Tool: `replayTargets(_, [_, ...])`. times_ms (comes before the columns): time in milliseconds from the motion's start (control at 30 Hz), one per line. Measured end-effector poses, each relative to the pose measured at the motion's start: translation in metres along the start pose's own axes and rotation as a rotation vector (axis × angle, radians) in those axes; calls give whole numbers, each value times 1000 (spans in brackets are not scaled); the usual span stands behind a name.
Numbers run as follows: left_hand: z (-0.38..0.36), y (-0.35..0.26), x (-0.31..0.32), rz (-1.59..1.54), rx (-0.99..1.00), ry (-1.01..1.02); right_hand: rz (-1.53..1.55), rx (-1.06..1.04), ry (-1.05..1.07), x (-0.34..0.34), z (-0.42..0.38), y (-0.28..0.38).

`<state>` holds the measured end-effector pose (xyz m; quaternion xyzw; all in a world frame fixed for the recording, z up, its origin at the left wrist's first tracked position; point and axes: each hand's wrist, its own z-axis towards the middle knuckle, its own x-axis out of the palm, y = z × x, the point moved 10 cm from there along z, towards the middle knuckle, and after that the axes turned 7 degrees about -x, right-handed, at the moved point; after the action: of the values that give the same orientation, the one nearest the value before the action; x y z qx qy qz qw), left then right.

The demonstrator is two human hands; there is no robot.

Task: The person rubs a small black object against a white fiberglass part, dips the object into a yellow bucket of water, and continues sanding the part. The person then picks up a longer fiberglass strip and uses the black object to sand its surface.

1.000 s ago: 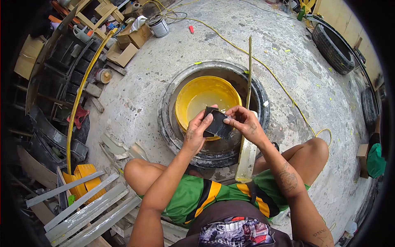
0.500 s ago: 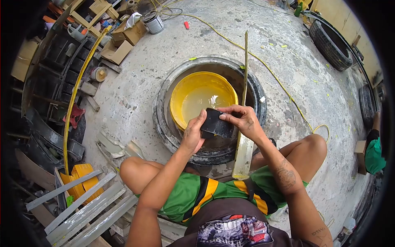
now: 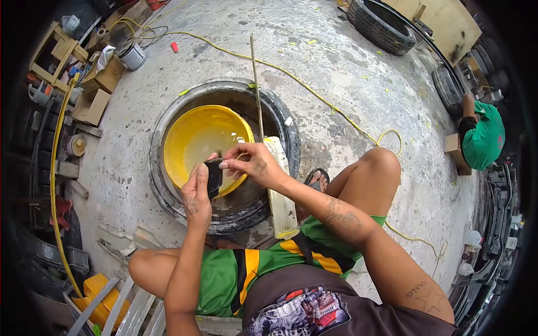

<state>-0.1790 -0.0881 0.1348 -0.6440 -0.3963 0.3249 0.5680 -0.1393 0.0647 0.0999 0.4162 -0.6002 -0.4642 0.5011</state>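
A small black sheet is held up over the near rim of a yellow basin. My left hand is closed around its left side, thumb up. With thumb and fingertips, my right hand pinches its upper right edge. Cloudy liquid lies in the basin, which sits inside a dark tyre. Beside my right wrist, a long pale piece rests across the tyre's right side, near a thin stick.
A yellow cord crosses the concrete floor. Metal strips lie at lower left, near boxes and a paint can. Tyres stand at upper right. A person in green sits at the right.
The view has turned right, so the basin and tyre appear further left. The black sheet now looks narrower, turned more edge-on, still between both hands.
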Motion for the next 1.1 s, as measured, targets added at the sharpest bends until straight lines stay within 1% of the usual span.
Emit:
replayTargets(33, [2, 3, 0, 2, 0, 3, 76, -21, 34, 7, -2, 3])
replayTargets(100, [-5, -16, -9, 378, 276, -139, 45, -57, 70, 12, -3, 2])
replayTargets(133, [-5, -19, -11, 383, 273, -145, 49, -55, 76, 12, -4, 2])
replayTargets(200, [1, -6, -10, -4, 85, -15, 186, -21, 123, 14, -5, 2])
replayTargets(233, [3, 0, -4, -200, -9, 49, 187, -16, 131, 15, -4, 5])
replayTargets(267, [2, -9, -6, -279, 66, -70, 193, -42, 158, 18, -4, 10])
replayTargets(300, [3, -10, -11, -281, 62, -82, 201, -65, 186, 19, -5, 15])
replayTargets(367, [3, 2, -6, -231, -84, 69, 126, -29, 188, 14, -5, 16])
replayTargets(400, [4, 2, -12, -192, -69, 13, 1, -108, 218, 11, -1, 24])
replayTargets(433, [6, 2, -15, -193, -68, 6, -126, -190, 247, 6, 3, 31])
replayTargets(467, [6, 0, -19, -182, -47, 7, -463, -313, 232, -10, 6, 41])
replayTargets(500, [7, -2, -23, -172, -25, 6, -631, -323, 148, -33, 11, 43])
replayTargets(533, [6, -10, -26, -222, 0, -49, -778, -358, 91, -52, 15, 42])
replayTargets(567, [7, -12, -32, -223, 5, -59, -1041, -463, 207, -58, 13, 38])
replayTargets(600, [9, -13, -37, -242, 2, -65, -1143, -325, 364, -64, 19, 16])
replayTargets(633, [11, -15, -43, -264, 1, -73, -1150, -339, 379, -70, 26, 10])
replayTargets(700, [13, -23, -56, -265, 17, -106, -1305, -362, 728, -56, 26, -23])
replayTargets(733, [14, -31, -62, -266, 45, -123, -1312, -374, 741, -54, 32, -21])
replayTargets(800, [17, -41, -81, -279, 100, -182, -1542, -353, 834, -47, 47, -30])
replayTargets(833, [16, -45, -91, -282, 110, -206, -1578, -266, 869, -38, 53, -20])
replayTargets(900, [11, -55, -111, -332, 147, -257, -1618, -421, 942, -34, 69, -31])
replayTargets(933, [8, -59, -119, -347, 162, -274, -1692, -455, 966, -31, 75, -27])
replayTargets(967, [5, -59, -127, -356, 169, -298, -1696, -470, 990, -26, 78, -26])
replayTargets(1033, [-4, -57, -148, -343, 153, -344, -1536, -245, 462, -41, 121, 1])
replayTargets(1067, [-7, -59, -152, -349, 162, -371, -1495, -249, 391, -44, 132, -3])
replayTargets(1100, [-9, -59, -156, -353, 172, -384, -1501, -264, 401, -41, 141, -15])
